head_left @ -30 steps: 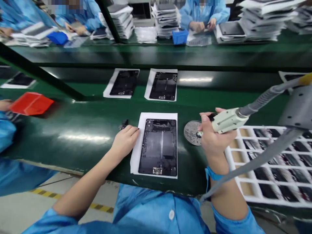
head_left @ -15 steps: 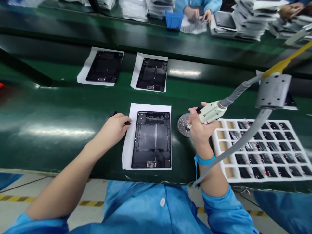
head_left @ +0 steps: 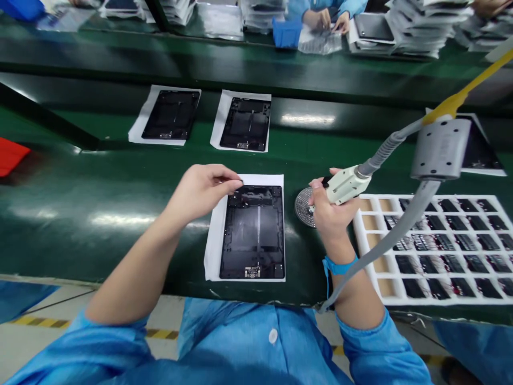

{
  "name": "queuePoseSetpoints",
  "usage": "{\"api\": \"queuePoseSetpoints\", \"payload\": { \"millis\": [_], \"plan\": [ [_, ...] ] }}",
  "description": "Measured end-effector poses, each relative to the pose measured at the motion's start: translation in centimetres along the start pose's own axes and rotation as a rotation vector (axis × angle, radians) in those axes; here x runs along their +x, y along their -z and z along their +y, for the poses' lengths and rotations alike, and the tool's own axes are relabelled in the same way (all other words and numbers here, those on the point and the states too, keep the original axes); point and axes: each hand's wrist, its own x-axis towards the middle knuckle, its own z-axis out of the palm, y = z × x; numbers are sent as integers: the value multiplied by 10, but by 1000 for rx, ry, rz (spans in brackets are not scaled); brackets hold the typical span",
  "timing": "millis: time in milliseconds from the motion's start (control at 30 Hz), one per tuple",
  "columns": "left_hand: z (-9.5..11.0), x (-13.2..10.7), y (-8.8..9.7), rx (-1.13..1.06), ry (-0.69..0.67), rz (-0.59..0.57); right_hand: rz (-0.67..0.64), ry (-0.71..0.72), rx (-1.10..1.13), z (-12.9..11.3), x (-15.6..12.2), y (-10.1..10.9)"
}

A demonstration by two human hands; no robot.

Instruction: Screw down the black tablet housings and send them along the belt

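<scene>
A black tablet housing (head_left: 252,235) with its inner side showing lies on a white sheet (head_left: 214,246) in front of me. My left hand (head_left: 208,192) is closed in a pinch over its upper left corner. A small dark part shows at the fingertips, most of it hidden. To the right of the housing, my right hand (head_left: 334,211) is wrapped round a cream electric screwdriver (head_left: 347,184) on a grey cable. Its tip points down at a round metal dish (head_left: 303,206) dotted with holes; whether it touches the dish I cannot tell.
A white divided tray (head_left: 364,246) of black parts stands at the right. Two more housings (head_left: 172,115) (head_left: 245,123) lie further back on sheets. A grey cable block (head_left: 441,148) hangs at the right. Across the bench, a co-worker's hands (head_left: 320,20) work beside a blue bin (head_left: 286,33).
My left hand has moved up and right, from beside the sheet to the housing's upper left corner. The right hand stays at the dish with the screwdriver. The view has shifted slightly.
</scene>
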Motion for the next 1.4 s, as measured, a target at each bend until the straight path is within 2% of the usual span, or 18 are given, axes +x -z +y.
{"api": "queuePoseSetpoints", "payload": {
  "millis": [100, 233, 300, 367, 500, 733, 800, 900, 1033, 1100, 1233, 1400],
  "plan": [
    [8, 23, -40, -130, -62, -81, -8, 49, -14, 6, -1, 1],
    [-5, 58, -98, -113, -165, -108, -23, 91, -18, 6, 0, 2],
    [-16, 69, -117, -37, -215, -91, 15, 140, 12, 3, 2, 1],
    [-27, 73, -128, 54, -267, -43, 40, 181, 36, 0, 3, 0],
    [-40, 71, -133, 187, -318, 27, 48, 208, 5, -6, 2, -2],
    [-29, 75, -127, 357, -402, -111, 40, 108, -3, -20, -1, 4],
    [-27, 77, -126, 350, -399, -120, 62, 97, 11, -25, 2, -2],
    [-26, 80, -124, 286, -412, -143, 65, 94, 19, -27, 11, -24],
    [-25, 83, -123, 249, -418, -163, 20, 120, 15, -11, 26, -59],
    [-24, 84, -123, 243, -417, -168, 2, 130, 28, 1, 30, -70],
    [-20, 85, -125, 231, -406, -167, -12, 168, 52, 17, 30, -76],
    [-16, 86, -126, 228, -381, -170, 27, 202, -29, 20, 27, -77]
  ]
}}
